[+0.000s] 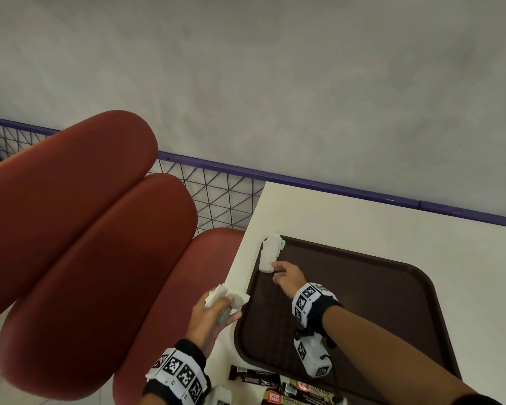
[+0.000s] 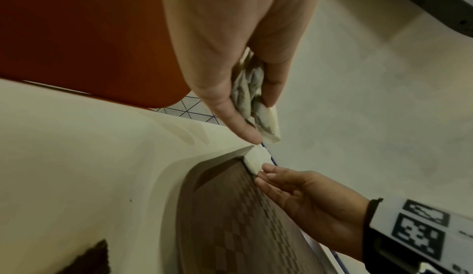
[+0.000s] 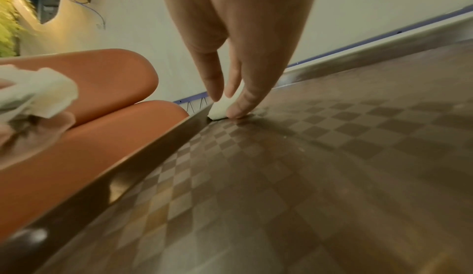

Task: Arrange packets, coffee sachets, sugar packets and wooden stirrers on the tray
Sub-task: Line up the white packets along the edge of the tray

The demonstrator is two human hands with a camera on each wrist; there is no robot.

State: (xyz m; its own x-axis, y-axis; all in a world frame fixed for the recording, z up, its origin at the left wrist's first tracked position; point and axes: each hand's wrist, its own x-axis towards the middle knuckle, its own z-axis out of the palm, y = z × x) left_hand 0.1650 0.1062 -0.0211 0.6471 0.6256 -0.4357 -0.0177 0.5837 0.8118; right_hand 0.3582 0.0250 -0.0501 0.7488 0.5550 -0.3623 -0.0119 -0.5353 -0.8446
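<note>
Reaching across the brown tray [image 1: 392, 302], the right hand [image 1: 288, 277] has its fingertips [image 3: 236, 110] on the near end of a row of white sugar packets [image 1: 268, 252] lined up along the tray's far left edge. In the right wrist view the thumb and a finger pinch the near end of the nearest packet where it meets the tray's checkered floor, just inside the raised rim. The row runs up to the far left corner of the tray, with a small green tab at its far end.

The left hand [image 1: 209, 315] hovers off the left edge of the white bench [image 1: 362, 217], over the red seat [image 1: 146, 331]. Its fingers [image 2: 271, 84] are curled around a crumpled bunch of more white packets [image 1: 225, 296], which stick out past the fingertips; these are probably sugar packets too, though the print on them is too blurred to read.

At the near edge of the bench, beside the tray's near left corner, lie several coffee sachets [image 1: 292, 394], dark with yellow and red labels, and one long dark sachet [image 1: 253, 375] closest to the tray. Both wrists wear black straps with black-and-white marker blocks. Behind the bench stand a purple-railed wire fence [image 1: 216, 194] and a grey wall [image 1: 275, 83].
</note>
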